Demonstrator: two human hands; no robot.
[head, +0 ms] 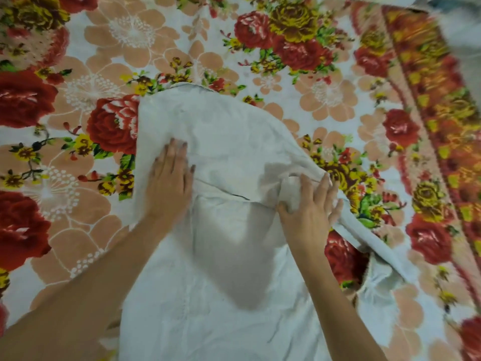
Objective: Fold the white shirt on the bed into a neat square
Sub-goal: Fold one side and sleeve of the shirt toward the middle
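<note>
The crumpled white cotton shirt was pinned flat by the open left hand, while its sleeve, trailing right, was pinched by the nearer right hand.

The white shirt lay spread on the bed, over a cover printed with red roses and peach flowers. It was plain, pale and creased, running from the near edge up toward the middle. Its far part was folded back over the body, the folded edge making a slanted seam line across the cloth. On the right a sleeve trailed out sideways and down, twisted into a narrow band, its end bunched on the cover. The near part lay flat, with a soft shadow across its middle.
</note>
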